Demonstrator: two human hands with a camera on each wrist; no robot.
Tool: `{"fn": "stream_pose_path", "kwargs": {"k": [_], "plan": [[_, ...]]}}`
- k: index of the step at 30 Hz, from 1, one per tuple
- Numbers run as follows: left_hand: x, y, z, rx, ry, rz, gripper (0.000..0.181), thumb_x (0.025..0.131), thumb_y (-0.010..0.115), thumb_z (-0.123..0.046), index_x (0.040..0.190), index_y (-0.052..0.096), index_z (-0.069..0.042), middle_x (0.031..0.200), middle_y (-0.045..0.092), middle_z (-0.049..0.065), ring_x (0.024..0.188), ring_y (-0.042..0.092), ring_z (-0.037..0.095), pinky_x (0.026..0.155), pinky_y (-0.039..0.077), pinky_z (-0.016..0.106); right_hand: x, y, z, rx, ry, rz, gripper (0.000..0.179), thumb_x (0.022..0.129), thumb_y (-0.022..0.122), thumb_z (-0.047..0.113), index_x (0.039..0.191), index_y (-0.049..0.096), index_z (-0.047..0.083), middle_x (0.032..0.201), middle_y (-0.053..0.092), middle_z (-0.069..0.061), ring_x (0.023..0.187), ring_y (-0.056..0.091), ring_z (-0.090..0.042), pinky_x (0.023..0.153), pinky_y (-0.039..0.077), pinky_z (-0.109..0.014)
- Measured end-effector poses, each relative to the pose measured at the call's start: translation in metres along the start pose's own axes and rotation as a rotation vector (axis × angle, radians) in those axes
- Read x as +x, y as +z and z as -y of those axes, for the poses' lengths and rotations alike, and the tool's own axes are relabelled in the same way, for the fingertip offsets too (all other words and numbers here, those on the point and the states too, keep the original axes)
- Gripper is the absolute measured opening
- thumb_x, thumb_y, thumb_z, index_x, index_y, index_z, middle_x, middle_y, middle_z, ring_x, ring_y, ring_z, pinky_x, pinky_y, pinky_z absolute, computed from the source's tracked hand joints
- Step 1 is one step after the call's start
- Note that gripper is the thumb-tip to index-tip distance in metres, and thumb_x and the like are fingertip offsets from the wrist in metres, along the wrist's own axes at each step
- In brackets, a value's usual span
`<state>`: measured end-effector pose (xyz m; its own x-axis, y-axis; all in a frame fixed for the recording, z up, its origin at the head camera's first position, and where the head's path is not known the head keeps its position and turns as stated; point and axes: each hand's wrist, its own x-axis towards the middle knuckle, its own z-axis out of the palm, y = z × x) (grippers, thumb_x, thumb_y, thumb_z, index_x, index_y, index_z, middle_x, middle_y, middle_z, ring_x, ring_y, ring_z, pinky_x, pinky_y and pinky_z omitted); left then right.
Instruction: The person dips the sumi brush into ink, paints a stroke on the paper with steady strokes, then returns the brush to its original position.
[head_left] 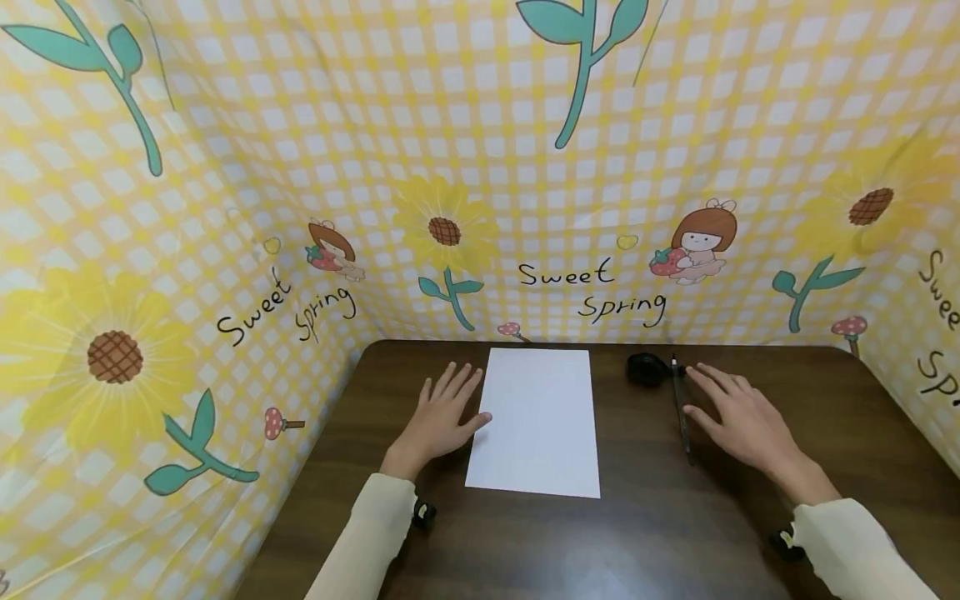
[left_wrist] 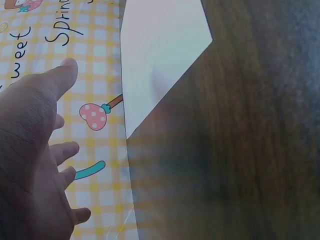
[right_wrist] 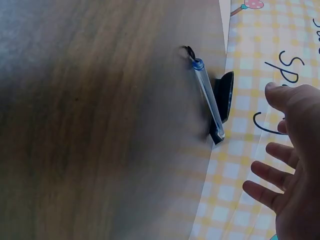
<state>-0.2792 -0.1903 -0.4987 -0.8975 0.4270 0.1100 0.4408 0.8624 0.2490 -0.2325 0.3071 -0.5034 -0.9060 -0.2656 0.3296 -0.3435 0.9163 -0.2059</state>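
A blank white sheet of paper (head_left: 536, 425) lies on the dark brown table. My left hand (head_left: 442, 417), fingers spread and holding nothing, is at its left edge; in the head view the thumb overlaps the sheet. The left wrist view shows that hand (left_wrist: 37, 140) apart from the paper (left_wrist: 160, 50). My right hand (head_left: 742, 417) is also spread, to the right of a slim stick (head_left: 682, 408). In the right wrist view the stick (right_wrist: 207, 95) has a pale barrel, a blue end and a dark loop. Beside it lies a black round-headed object (head_left: 647, 369); its kind is unclear.
The wooden table (head_left: 540, 546) has rounded far corners. Yellow checked cloth (head_left: 480, 150) with flowers and lettering hangs behind the table and along both sides. Each wrist wears a dark strap, the left strap (head_left: 423, 514) and the right strap (head_left: 785, 543), below pale sleeves.
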Motion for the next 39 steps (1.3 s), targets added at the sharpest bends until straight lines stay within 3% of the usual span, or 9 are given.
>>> {"fn": "stream_pose_path", "kwargs": {"k": [5, 11, 16, 23, 33, 39], "plan": [[-0.003, 0.004, -0.001, -0.008, 0.029, -0.017, 0.078, 0.107, 0.058, -0.054, 0.170, 0.031, -0.016, 0.177, 0.028, 0.009, 0.166, 0.020, 0.037, 0.126, 0.020, 0.075, -0.006, 0.002, 0.001, 0.001, -0.053, -0.034, 0.061, 0.099, 0.077, 0.026, 0.153, 0.057, 0.006, 0.155, 0.054, -0.025, 0.129, 0.056, -0.048, 0.097, 0.050, -0.067], [-0.009, 0.007, -0.002, -0.016, 0.076, -0.028, 0.074, 0.108, 0.059, -0.050, 0.168, 0.035, -0.015, 0.174, 0.035, 0.011, 0.162, 0.031, 0.037, 0.123, 0.027, 0.074, -0.008, 0.005, 0.002, -0.003, -0.126, -0.090, 0.058, 0.091, 0.085, 0.017, 0.145, 0.065, 0.007, 0.145, 0.062, -0.021, 0.120, 0.062, -0.043, 0.081, 0.057, -0.058], [-0.013, 0.012, -0.003, -0.042, 0.086, -0.035, 0.072, 0.107, 0.061, -0.047, 0.167, 0.039, -0.013, 0.173, 0.038, 0.011, 0.161, 0.032, 0.037, 0.121, 0.030, 0.076, -0.011, 0.009, 0.004, 0.002, -0.146, -0.102, 0.057, 0.089, 0.087, 0.014, 0.142, 0.067, 0.009, 0.140, 0.066, -0.016, 0.114, 0.065, -0.036, 0.065, 0.053, -0.039], [-0.016, 0.020, -0.004, -0.063, 0.065, 0.027, 0.075, 0.107, 0.061, -0.051, 0.169, 0.035, -0.017, 0.175, 0.034, 0.008, 0.164, 0.026, 0.038, 0.122, 0.024, 0.078, -0.012, 0.016, 0.005, 0.015, -0.194, -0.110, 0.055, 0.087, 0.086, 0.006, 0.139, 0.070, 0.009, 0.138, 0.068, -0.014, 0.108, 0.066, -0.032, 0.057, 0.041, -0.026], [-0.015, 0.029, -0.003, -0.081, 0.015, 0.137, 0.075, 0.108, 0.056, -0.055, 0.170, 0.031, -0.021, 0.178, 0.026, 0.004, 0.166, 0.020, 0.037, 0.122, 0.019, 0.080, -0.013, 0.023, -0.002, 0.029, -0.172, -0.046, 0.052, 0.090, 0.080, -0.001, 0.140, 0.069, 0.008, 0.142, 0.066, -0.016, 0.120, 0.065, -0.042, 0.053, 0.038, -0.023], [-0.012, 0.034, -0.001, -0.070, 0.008, 0.152, 0.074, 0.108, 0.054, -0.055, 0.170, 0.032, -0.021, 0.178, 0.027, 0.003, 0.166, 0.019, 0.038, 0.122, 0.016, 0.081, -0.012, 0.027, -0.008, 0.026, -0.191, -0.031, 0.050, 0.091, 0.077, -0.004, 0.139, 0.070, 0.007, 0.142, 0.065, -0.018, 0.122, 0.063, -0.046, 0.055, 0.040, -0.024]]}}
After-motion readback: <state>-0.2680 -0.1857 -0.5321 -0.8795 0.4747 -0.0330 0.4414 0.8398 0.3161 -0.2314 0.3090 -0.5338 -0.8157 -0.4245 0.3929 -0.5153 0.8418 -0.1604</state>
